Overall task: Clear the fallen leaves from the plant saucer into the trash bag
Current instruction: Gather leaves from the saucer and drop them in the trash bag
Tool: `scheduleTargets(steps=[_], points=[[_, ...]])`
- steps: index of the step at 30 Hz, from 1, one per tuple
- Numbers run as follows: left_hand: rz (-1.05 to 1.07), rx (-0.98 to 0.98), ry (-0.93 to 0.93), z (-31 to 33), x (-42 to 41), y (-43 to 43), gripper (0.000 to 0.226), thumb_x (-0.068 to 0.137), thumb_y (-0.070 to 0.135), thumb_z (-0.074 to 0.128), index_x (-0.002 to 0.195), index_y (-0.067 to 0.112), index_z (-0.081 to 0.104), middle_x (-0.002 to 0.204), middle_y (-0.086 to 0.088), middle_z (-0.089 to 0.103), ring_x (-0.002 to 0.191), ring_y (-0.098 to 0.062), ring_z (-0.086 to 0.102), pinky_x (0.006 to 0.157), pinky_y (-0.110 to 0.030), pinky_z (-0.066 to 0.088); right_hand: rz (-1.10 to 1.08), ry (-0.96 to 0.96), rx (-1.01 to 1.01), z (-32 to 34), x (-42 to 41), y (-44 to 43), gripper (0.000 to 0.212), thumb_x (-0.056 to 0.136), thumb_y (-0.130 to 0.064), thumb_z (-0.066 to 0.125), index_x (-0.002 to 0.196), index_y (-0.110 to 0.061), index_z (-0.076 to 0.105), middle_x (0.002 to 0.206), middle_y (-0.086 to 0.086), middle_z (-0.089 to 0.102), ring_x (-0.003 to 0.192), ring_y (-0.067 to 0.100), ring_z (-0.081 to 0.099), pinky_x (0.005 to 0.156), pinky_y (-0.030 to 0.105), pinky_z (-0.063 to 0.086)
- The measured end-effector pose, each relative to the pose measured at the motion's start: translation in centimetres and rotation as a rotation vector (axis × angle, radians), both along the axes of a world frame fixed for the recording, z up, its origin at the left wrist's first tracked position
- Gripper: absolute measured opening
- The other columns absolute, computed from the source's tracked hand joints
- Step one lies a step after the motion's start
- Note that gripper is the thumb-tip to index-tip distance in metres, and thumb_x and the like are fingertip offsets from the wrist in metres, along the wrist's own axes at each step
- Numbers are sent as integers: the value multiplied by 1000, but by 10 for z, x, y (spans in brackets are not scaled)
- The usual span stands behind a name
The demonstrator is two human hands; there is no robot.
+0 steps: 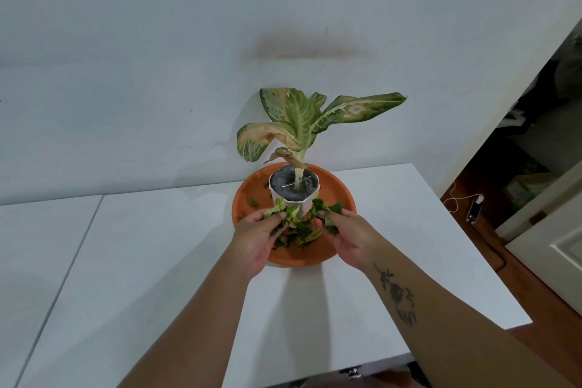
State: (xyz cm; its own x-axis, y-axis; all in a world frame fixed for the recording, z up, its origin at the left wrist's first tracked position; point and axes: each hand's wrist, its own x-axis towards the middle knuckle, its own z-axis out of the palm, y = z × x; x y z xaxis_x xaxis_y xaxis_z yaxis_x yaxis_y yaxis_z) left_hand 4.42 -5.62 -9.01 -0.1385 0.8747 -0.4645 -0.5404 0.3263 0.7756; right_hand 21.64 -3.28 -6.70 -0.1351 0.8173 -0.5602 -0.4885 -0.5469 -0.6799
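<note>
An orange plant saucer (341,195) sits on the white table against the wall. A small white pot (294,190) with a variegated green plant (299,118) stands in it. Green and yellowish fallen leaves (300,231) lie heaped at the saucer's near side, with a few scraps (253,202) at the left of the pot. My left hand (256,242) grips a bunch of leaves at the left of the heap. My right hand (346,238) grips another bunch at the right. Both hands are over the saucer's front rim. No trash bag is in view.
The white table (157,261) has a seam on its left and ends at its right edge beside a wooden floor. A phone on a cable (474,209) lies on that floor near a white door (554,249). Switches are on the wall above.
</note>
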Motion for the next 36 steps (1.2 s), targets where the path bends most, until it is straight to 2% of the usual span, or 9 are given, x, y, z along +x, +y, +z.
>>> scheduleTargets(steps=[3, 7, 10, 14, 19, 25, 28, 33, 36], points=[[42, -2, -37, 2, 13, -4, 18, 87, -1, 67, 105, 0, 68, 100, -12, 76, 96, -18, 70, 76, -22, 55, 24, 48, 0, 3, 10, 0, 11, 87, 6, 62, 97, 5, 66, 107, 21, 68, 95, 23, 66, 65, 21, 61], [86, 23, -55, 7, 33, -11, 19, 88, -3, 64, 106, -2, 67, 96, -10, 77, 89, -14, 74, 78, -22, 57, 51, 91, 2, 5, 30, 3, 15, 87, 5, 62, 101, 8, 64, 97, 19, 71, 75, 18, 72, 59, 19, 58], [123, 43, -60, 12, 59, -16, 16, 90, -5, 61, 105, -3, 67, 90, -9, 78, 82, -13, 74, 70, -21, 58, 87, 92, 14, 7, 56, 7, 15, 87, 3, 63, 101, 8, 63, 98, 19, 69, 80, 17, 68, 63, 18, 59], [186, 49, -95, 16, 119, -18, 19, 90, -5, 60, 109, -4, 65, 103, -15, 74, 88, -16, 73, 67, -19, 58, 135, 92, 34, 12, 117, 10, 17, 88, 2, 62, 105, 8, 63, 98, 14, 70, 77, 14, 71, 70, 19, 60], [196, 70, -133, 20, 203, -18, 10, 91, -5, 59, 92, 1, 67, 83, -6, 76, 74, -9, 74, 66, -16, 57, 156, 57, 29, 14, 196, 15, 29, 85, 0, 68, 113, 5, 64, 106, 10, 70, 79, 13, 73, 69, 17, 57], [127, 61, -125, 14, 285, -5, 11, 91, -4, 60, 98, -2, 67, 96, -10, 74, 83, -10, 73, 75, -16, 58, 76, 25, 28, 15, 286, 18, 25, 85, 4, 66, 110, 7, 63, 106, 14, 70, 85, 17, 70, 66, 18, 58], [80, 46, -126, 14, 315, 4, 12, 91, -3, 61, 100, -2, 68, 97, -10, 75, 84, -11, 73, 75, -16, 58, 13, 9, 13, 15, 318, 17, 22, 87, 6, 63, 108, 7, 62, 101, 15, 68, 84, 18, 68, 62, 18, 59], [-39, 4, -125, 7, 363, 23, 14, 90, -2, 62, 103, -2, 68, 98, -10, 76, 86, -11, 74, 73, -17, 57, -91, -13, -16, 9, 369, 14, 18, 88, 6, 60, 106, 6, 61, 102, 16, 67, 86, 20, 66, 72, 23, 59], [-104, -12, -113, 0, 386, 36, 15, 90, -2, 62, 104, -2, 67, 102, -12, 75, 88, -12, 73, 71, -17, 57, -169, -12, -34, 6, 390, 14, 16, 88, 8, 59, 104, 6, 60, 101, 18, 66, 85, 20, 65, 69, 22, 59]])
